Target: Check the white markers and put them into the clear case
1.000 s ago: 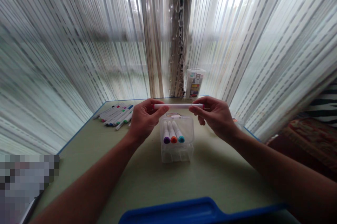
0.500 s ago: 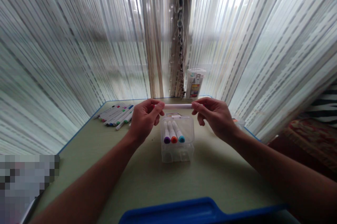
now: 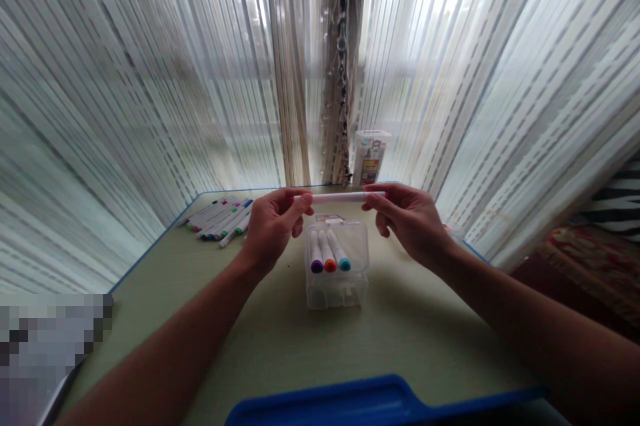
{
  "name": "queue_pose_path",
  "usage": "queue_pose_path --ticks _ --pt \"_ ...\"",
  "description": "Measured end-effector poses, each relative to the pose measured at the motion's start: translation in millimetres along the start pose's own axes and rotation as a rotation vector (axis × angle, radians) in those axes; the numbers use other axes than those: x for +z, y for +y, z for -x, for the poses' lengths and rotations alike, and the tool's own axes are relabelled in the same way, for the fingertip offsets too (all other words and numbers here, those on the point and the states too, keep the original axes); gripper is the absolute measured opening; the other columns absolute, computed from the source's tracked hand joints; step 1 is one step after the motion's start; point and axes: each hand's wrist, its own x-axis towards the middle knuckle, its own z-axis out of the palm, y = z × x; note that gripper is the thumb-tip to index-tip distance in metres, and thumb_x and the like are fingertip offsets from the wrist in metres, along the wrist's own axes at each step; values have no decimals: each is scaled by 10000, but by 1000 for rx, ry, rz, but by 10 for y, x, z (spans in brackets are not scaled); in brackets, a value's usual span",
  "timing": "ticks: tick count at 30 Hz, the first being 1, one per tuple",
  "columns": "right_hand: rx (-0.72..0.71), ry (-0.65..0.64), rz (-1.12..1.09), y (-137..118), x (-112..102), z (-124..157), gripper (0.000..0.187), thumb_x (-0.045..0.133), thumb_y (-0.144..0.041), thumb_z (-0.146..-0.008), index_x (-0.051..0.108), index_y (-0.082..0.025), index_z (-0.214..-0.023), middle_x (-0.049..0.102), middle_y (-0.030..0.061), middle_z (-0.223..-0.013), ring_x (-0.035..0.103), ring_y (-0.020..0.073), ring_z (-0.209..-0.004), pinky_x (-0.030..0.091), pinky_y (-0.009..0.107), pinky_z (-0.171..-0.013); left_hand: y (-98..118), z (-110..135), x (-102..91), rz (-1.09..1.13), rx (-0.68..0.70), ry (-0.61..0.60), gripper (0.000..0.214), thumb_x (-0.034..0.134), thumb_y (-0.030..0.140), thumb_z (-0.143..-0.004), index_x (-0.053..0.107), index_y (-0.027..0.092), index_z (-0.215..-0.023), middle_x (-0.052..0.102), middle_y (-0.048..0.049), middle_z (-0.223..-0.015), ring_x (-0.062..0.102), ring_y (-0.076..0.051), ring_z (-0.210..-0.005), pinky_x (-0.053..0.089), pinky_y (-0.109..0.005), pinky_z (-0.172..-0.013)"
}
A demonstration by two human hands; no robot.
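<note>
A white marker (image 3: 337, 198) with pinkish-red ends is held level in the air between my hands. My left hand (image 3: 275, 223) pinches its left end between thumb and fingers. The right end is pinched in my right hand (image 3: 405, 216). Below and between the hands stands a clear plastic case (image 3: 336, 289). Three white markers lie side by side on its upper part: one with a purple end (image 3: 317, 267), one orange (image 3: 330, 266), one turquoise (image 3: 345, 265).
Several white markers with coloured ends (image 3: 220, 218) lie in a pile at the table's back left. A clear box with a label (image 3: 370, 159) stands at the back edge before the curtains. A blue tray edge (image 3: 325, 405) is nearest me; a blurred-out object (image 3: 45, 353) lies left.
The marker's right end has tilted up slightly, and my right fingers have shifted so that more of its reddish end shows. The case and other markers have not moved.
</note>
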Motion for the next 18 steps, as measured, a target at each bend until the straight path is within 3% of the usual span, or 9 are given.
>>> queue_pose_path --ticks 18 --pt "44 22 -47 -43 13 6 301 704 -344 -850 721 -139 -1070 739 64 -806 510 68 -387 378 223 -338 -12 -24 -9 130 -46 11 274 632 308 -868 732 100 -1016 671 -47 -696 500 -67 -457 356 -195 -407"
